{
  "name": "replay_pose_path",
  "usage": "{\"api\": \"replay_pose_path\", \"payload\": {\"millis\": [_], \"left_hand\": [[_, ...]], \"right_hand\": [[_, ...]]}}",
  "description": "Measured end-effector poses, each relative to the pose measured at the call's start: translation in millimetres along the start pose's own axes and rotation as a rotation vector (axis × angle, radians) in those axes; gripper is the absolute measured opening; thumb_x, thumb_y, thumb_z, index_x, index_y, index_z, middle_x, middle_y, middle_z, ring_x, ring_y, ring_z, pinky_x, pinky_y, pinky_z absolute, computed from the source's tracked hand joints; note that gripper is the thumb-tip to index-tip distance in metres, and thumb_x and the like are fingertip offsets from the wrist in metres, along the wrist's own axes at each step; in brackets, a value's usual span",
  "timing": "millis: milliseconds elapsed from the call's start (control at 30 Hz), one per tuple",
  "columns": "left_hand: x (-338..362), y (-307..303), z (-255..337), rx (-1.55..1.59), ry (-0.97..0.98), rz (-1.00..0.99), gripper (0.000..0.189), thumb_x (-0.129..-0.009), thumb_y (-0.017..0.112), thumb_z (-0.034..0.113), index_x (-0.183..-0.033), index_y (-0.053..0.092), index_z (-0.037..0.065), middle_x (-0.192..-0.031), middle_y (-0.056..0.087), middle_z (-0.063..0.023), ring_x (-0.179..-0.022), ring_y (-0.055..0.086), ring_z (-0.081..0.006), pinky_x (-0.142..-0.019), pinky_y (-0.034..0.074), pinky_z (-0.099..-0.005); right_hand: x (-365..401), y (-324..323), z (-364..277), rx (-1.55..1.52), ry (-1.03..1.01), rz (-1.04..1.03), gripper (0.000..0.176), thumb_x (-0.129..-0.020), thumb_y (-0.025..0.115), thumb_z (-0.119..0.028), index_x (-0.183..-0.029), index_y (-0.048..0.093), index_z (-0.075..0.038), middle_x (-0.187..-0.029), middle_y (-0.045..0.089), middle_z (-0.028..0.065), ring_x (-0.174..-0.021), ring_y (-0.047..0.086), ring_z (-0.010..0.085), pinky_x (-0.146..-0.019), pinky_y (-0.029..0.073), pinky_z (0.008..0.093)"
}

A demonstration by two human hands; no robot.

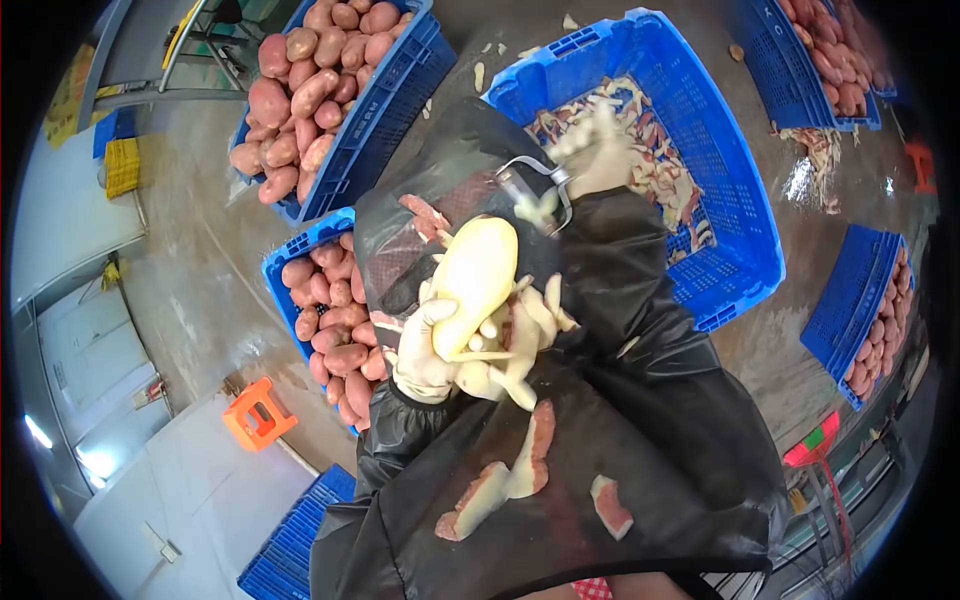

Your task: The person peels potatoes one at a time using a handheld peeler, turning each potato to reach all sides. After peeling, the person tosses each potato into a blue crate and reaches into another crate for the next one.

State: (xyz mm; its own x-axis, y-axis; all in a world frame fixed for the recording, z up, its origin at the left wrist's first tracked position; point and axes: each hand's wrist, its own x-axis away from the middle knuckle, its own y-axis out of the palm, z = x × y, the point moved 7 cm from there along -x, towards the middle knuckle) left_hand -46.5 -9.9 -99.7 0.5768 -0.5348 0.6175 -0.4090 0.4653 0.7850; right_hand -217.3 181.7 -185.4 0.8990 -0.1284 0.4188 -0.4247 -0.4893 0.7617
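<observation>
My left hand (425,345), in a pale glove, is closed round the lower end of a long peeled potato (478,275). Pale peel strips (535,320) hang about its fingers and lie in my lap. To the upper right, my right hand (600,155) is gloved and smeared by motion; it appears closed on a metal peeler (560,185), whose grip is partly hidden. A blurred pale shaving shows at the peeler's head. Red-skinned peels (425,215) lie on the dark apron (560,450) over my legs.
Before me to the right stands a blue crate (735,180) with peels inside. Blue crates of unpeeled red potatoes stand at upper left (375,130) and left (290,250). More potato crates (850,290) stand at right. An orange stool (258,412) stands on the wet floor.
</observation>
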Motion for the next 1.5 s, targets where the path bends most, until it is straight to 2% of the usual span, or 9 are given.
{"api": "replay_pose_path", "payload": {"millis": [100,267,333,933,1067,1200,1267,1367,1500], "left_hand": [[-8,34,24,-0.820,0.548,0.213,0.057,-0.071,0.065,0.013,-0.123,0.045,0.000,-0.099,0.062,-0.0172,-0.085,0.063,-0.0260,-0.078,0.052,-0.0324],[-22,58,21,-1.549,0.406,0.260,0.077,-0.062,0.077,0.015,-0.128,0.039,-0.002,-0.111,0.057,-0.0121,-0.104,0.055,-0.0219,-0.090,0.043,-0.0313],[-13,60,15,-1.944,0.667,0.317,0.078,-0.060,0.078,0.015,-0.126,0.042,-0.003,-0.109,0.058,-0.0126,-0.103,0.055,-0.0229,-0.092,0.040,-0.0328],[-2,34,-11,-1.770,1.295,0.221,0.073,-0.056,0.082,0.015,-0.120,0.050,-0.002,-0.108,0.057,-0.0196,-0.097,0.057,-0.0340,-0.086,0.044,-0.0409],[-6,37,-7,-1.843,1.107,0.302,0.072,-0.058,0.080,0.010,-0.121,0.048,-0.003,-0.108,0.057,-0.0188,-0.098,0.056,-0.0337,-0.088,0.043,-0.0406],[-7,27,-4,-1.631,1.072,0.313,0.067,-0.063,0.078,0.011,-0.121,0.048,-0.002,-0.102,0.057,-0.0149,-0.090,0.057,-0.0282,-0.083,0.046,-0.0362],[-26,13,-12,-0.982,0.529,0.201,0.074,-0.066,0.076,0.003,-0.129,0.038,0.002,-0.113,0.053,-0.0119,-0.100,0.055,-0.0190,-0.087,0.046,-0.0318],[-5,36,3,-1.257,0.661,0.255,0.075,-0.067,0.077,0.009,-0.131,0.038,0.004,-0.117,0.052,-0.0082,-0.105,0.052,-0.0167,-0.091,0.043,-0.0297],[24,58,53,-0.604,0.216,-0.073,0.075,-0.068,0.078,0.018,-0.132,0.039,0.008,-0.122,0.050,-0.0064,-0.111,0.050,-0.0179,-0.095,0.040,-0.0311]], "right_hand": [[31,34,-11,-0.255,0.245,-0.127,0.041,-0.091,0.046,-0.046,-0.066,0.044,-0.014,-0.053,0.041,0.0022,-0.050,0.045,0.0205,-0.050,0.043,0.0359],[-9,-56,19,-0.195,0.252,0.242,0.046,-0.091,0.044,-0.049,-0.060,0.044,-0.015,-0.052,0.045,0.0007,-0.052,0.047,0.0188,-0.049,0.040,0.0320],[12,-18,5,-0.606,0.382,-0.325,0.045,-0.092,0.043,-0.047,-0.061,0.047,-0.014,-0.055,0.048,0.0002,-0.053,0.049,0.0189,-0.051,0.041,0.0327],[51,-53,18,-0.131,0.346,0.174,0.044,-0.089,0.047,-0.051,-0.064,0.046,-0.015,-0.053,0.043,0.0000,-0.051,0.047,0.0191,-0.050,0.040,0.0357],[89,14,-5,-0.369,0.269,-0.178,0.044,-0.090,0.046,-0.050,-0.062,0.048,-0.016,-0.051,0.044,-0.0013,-0.047,0.045,0.0174,-0.050,0.039,0.0348],[59,-42,-6,-0.161,0.332,0.272,0.051,-0.093,0.036,-0.052,-0.057,0.035,-0.016,-0.047,0.031,-0.0023,-0.043,0.034,0.0155,-0.060,0.041,0.0464],[77,3,-3,-0.497,0.225,-0.174,0.053,-0.096,0.029,-0.050,-0.056,0.023,-0.016,-0.048,0.025,-0.0038,-0.042,0.023,0.0141,-0.065,0.041,0.0479],[27,-44,10,-0.433,0.249,-0.168,0.046,-0.095,0.036,-0.039,-0.130,0.043,-0.010,-0.047,0.026,-0.0074,-0.040,0.023,0.0074,-0.040,0.026,0.0227],[16,-45,-71,-0.064,-0.017,0.137,0.037,-0.094,0.042,-0.044,-0.071,0.051,-0.016,-0.047,0.037,-0.0043,-0.041,0.039,0.0128,-0.042,0.041,0.0308]]}}
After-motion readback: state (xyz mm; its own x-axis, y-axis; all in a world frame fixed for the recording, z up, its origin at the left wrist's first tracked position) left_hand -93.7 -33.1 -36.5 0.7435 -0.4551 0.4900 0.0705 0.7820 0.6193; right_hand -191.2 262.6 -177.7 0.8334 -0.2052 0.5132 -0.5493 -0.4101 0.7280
